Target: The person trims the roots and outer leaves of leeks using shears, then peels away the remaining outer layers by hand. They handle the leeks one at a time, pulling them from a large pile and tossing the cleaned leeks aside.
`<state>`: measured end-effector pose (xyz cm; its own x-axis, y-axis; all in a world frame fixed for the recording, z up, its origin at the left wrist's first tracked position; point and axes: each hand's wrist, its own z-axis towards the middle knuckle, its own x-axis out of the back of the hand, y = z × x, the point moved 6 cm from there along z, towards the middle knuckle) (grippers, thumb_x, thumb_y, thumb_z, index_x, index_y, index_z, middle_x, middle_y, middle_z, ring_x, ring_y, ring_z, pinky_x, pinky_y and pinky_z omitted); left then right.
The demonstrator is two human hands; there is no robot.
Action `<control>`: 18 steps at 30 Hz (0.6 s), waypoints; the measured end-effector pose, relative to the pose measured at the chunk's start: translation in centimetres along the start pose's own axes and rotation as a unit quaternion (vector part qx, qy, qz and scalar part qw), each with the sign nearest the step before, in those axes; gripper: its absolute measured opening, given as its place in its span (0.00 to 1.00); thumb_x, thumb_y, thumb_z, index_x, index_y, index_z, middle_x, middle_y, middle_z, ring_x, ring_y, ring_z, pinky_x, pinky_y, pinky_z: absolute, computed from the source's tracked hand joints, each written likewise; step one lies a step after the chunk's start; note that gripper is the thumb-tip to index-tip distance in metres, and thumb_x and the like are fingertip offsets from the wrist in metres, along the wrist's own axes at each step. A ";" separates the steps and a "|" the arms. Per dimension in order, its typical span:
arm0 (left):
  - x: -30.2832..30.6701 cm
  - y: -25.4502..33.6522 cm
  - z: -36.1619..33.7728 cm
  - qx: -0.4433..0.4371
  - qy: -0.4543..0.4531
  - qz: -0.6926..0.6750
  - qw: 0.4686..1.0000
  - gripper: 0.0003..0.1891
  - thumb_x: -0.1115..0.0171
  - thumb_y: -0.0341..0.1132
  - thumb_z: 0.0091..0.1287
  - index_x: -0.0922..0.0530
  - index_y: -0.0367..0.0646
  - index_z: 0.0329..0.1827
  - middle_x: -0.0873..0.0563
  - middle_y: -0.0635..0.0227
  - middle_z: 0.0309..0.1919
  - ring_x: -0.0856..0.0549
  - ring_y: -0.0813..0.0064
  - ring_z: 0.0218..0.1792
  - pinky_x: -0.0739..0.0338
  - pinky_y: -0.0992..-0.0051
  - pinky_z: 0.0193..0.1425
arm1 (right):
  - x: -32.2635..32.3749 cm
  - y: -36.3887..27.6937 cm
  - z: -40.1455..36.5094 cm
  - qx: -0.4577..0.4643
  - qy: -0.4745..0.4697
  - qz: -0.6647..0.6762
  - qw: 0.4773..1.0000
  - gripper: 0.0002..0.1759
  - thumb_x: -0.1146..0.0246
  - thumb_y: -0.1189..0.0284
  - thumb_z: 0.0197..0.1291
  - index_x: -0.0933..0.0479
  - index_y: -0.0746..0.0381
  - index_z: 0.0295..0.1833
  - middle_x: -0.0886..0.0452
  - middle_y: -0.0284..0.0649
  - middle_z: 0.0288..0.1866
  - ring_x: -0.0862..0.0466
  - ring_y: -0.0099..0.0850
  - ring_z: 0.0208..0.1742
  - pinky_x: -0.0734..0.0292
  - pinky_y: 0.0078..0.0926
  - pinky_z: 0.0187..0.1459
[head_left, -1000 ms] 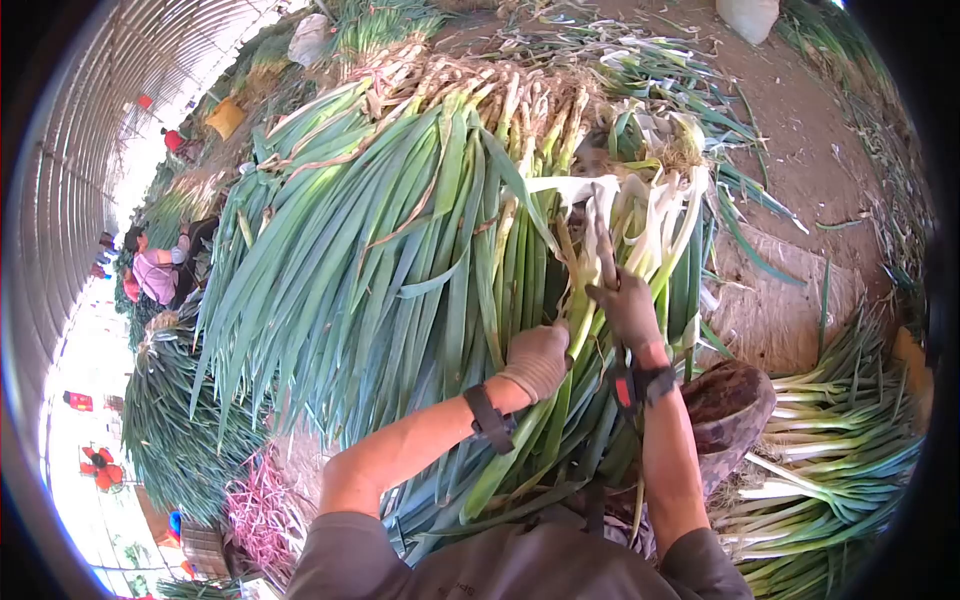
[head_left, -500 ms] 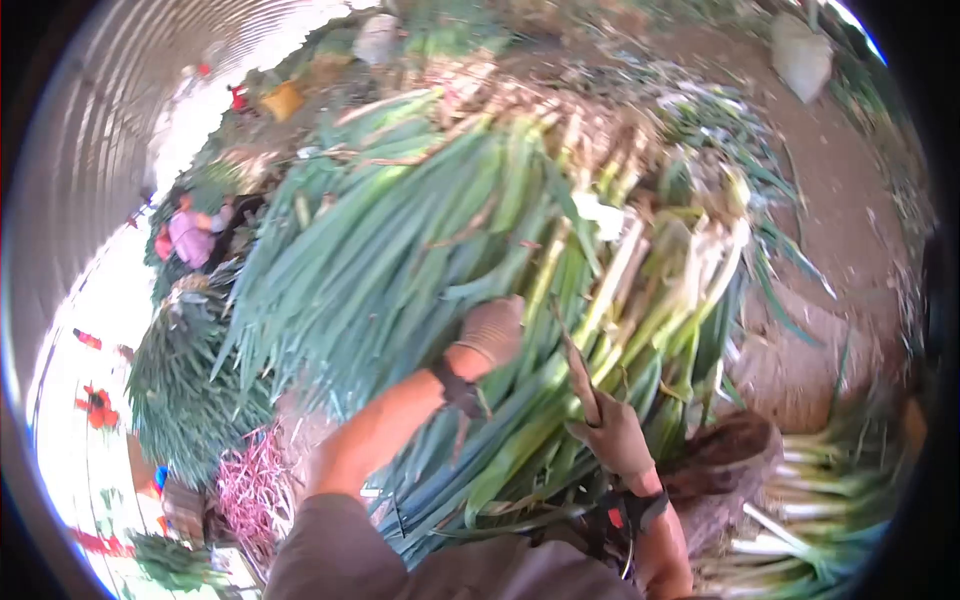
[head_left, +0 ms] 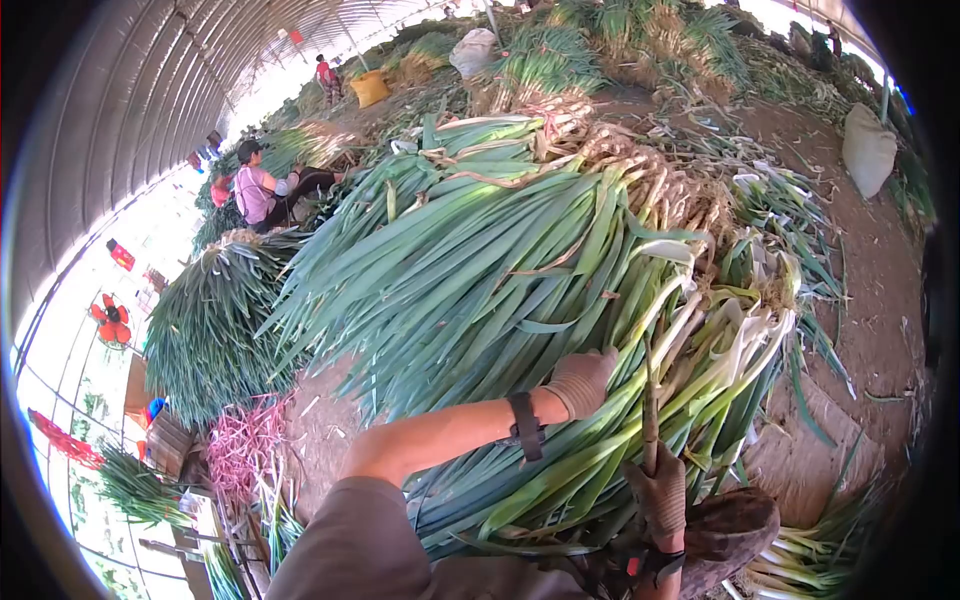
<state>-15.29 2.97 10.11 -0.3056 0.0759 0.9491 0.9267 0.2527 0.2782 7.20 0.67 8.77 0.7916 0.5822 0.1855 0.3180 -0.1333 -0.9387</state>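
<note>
A big heap of leeks [head_left: 470, 270] lies in front of me, with green leaves to the left and soil-caked roots at the upper right. My left hand [head_left: 584, 384], in a knit glove, is curled closed on a leek [head_left: 628, 365] at the heap's near side. Its fingertips are mostly hidden. Lower right, my gloved right hand [head_left: 660, 495] grips the wooden handle of a knife [head_left: 651, 425]. The thin dark blade points away from me, over pale, dry-leaved stalks [head_left: 715, 345].
A person [head_left: 262, 190] sits at the left beside another leek pile [head_left: 215, 320]. Pink ties [head_left: 245, 450] lie in a tangle on the ground. More leeks [head_left: 810, 560] are at lower right. A white sack [head_left: 868, 150] stands far right, and a yellow sack [head_left: 370, 88] farther back.
The camera view has tilted up, so the heap and both hands sit lower and farther right. The knife now points straighter ahead. My left hand remains on the leeks.
</note>
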 end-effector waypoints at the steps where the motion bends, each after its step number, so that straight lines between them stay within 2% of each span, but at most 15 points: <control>1: -0.3 0.0 0.5 0.008 -0.014 -0.002 1.000 0.22 0.31 0.31 0.56 0.26 0.37 0.53 0.14 0.45 0.45 0.12 0.44 0.46 0.18 0.52 0.52 | -0.2 -0.3 0.0 0.007 -0.003 -0.002 1.000 0.21 0.29 0.71 0.53 0.21 0.73 0.48 0.19 0.38 0.30 0.24 0.23 0.31 0.24 0.28 0.36; 3: -0.3 -0.3 1.1 0.026 -0.040 -0.007 0.999 0.21 0.31 0.28 0.56 0.26 0.38 0.53 0.15 0.46 0.48 0.12 0.46 0.47 0.17 0.53 0.51 | -0.3 0.0 0.5 0.004 0.010 0.022 1.000 0.22 0.29 0.70 0.54 0.22 0.74 0.49 0.18 0.40 0.30 0.23 0.24 0.31 0.23 0.29 0.37; 6: 0.6 1.4 0.0 -0.013 0.028 0.052 0.998 0.20 0.32 0.28 0.58 0.25 0.38 0.53 0.16 0.47 0.50 0.11 0.50 0.45 0.15 0.56 0.48 | -0.5 0.2 0.4 -0.001 0.013 -0.004 1.000 0.22 0.29 0.70 0.54 0.22 0.74 0.51 0.18 0.42 0.31 0.22 0.26 0.32 0.22 0.30 0.39; 9: 1.7 2.5 0.4 -0.005 0.045 0.104 0.994 0.18 0.34 0.26 0.57 0.24 0.38 0.51 0.16 0.49 0.50 0.10 0.53 0.42 0.14 0.58 0.44 | 0.1 -0.4 0.1 -0.004 0.034 -0.027 0.999 0.24 0.30 0.71 0.54 0.22 0.73 0.54 0.18 0.44 0.31 0.21 0.29 0.32 0.22 0.31 0.39; 10: 2.4 2.8 0.2 -0.025 0.116 0.101 0.988 0.16 0.34 0.26 0.57 0.23 0.38 0.50 0.14 0.50 0.46 0.09 0.52 0.38 0.14 0.57 0.41 | 0.5 -0.6 -0.2 -0.010 0.050 -0.026 0.998 0.24 0.30 0.71 0.54 0.21 0.73 0.55 0.18 0.45 0.31 0.21 0.30 0.31 0.22 0.32 0.39; 11: 2.1 2.3 0.5 0.009 0.103 0.087 0.991 0.14 0.35 0.28 0.58 0.23 0.39 0.47 0.13 0.50 0.40 0.10 0.49 0.35 0.14 0.56 0.40 | 0.5 -0.6 -0.3 0.001 0.059 -0.011 0.998 0.23 0.29 0.71 0.53 0.21 0.72 0.53 0.19 0.49 0.30 0.20 0.34 0.31 0.22 0.34 0.40; 12: 0.3 0.3 1.8 -0.035 0.128 0.012 0.991 0.13 0.37 0.31 0.60 0.24 0.37 0.47 0.13 0.48 0.34 0.11 0.45 0.36 0.16 0.53 0.40 | 0.1 -0.9 -0.4 0.024 0.046 -0.026 0.998 0.24 0.29 0.70 0.54 0.22 0.72 0.54 0.19 0.52 0.31 0.19 0.39 0.31 0.22 0.36 0.40; 13: 0.0 -0.4 1.9 -0.031 0.100 -0.023 0.994 0.13 0.38 0.32 0.62 0.27 0.38 0.47 0.13 0.45 0.34 0.13 0.40 0.37 0.18 0.49 0.42 | -0.1 -1.1 -0.6 0.049 0.035 -0.041 0.997 0.25 0.28 0.69 0.54 0.22 0.72 0.54 0.19 0.54 0.31 0.18 0.43 0.31 0.22 0.38 0.41; 14: -0.3 -1.1 2.1 -0.001 0.058 -0.050 0.997 0.14 0.38 0.31 0.62 0.28 0.39 0.49 0.13 0.43 0.33 0.14 0.38 0.38 0.19 0.46 0.46 | -0.1 -0.7 -0.7 0.030 0.028 -0.058 0.997 0.26 0.27 0.68 0.54 0.22 0.71 0.55 0.19 0.57 0.32 0.17 0.47 0.33 0.22 0.40 0.41; 16: -1.1 -1.7 2.0 0.027 0.019 -0.027 0.999 0.16 0.36 0.34 0.65 0.28 0.40 0.52 0.13 0.43 0.36 0.14 0.39 0.42 0.20 0.48 0.49 | -0.5 0.2 -1.0 -0.007 0.007 -0.081 0.997 0.29 0.25 0.66 0.54 0.24 0.70 0.58 0.17 0.60 0.34 0.15 0.56 0.38 0.21 0.44 0.42; 18: -1.0 -1.8 1.7 0.030 0.018 -0.058 0.998 0.16 0.34 0.36 0.66 0.26 0.39 0.52 0.13 0.45 0.37 0.13 0.41 0.43 0.20 0.50 0.50 | -1.4 0.7 -2.0 0.017 0.004 -0.059 0.998 0.29 0.26 0.66 0.54 0.24 0.70 0.58 0.17 0.60 0.35 0.14 0.56 0.38 0.21 0.44 0.42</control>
<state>-17.06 4.10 8.35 -0.4012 0.0086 0.9159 0.8705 0.3147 0.3784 7.38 -1.81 8.47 0.7537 0.5855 0.2985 0.3927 -0.0369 -0.9189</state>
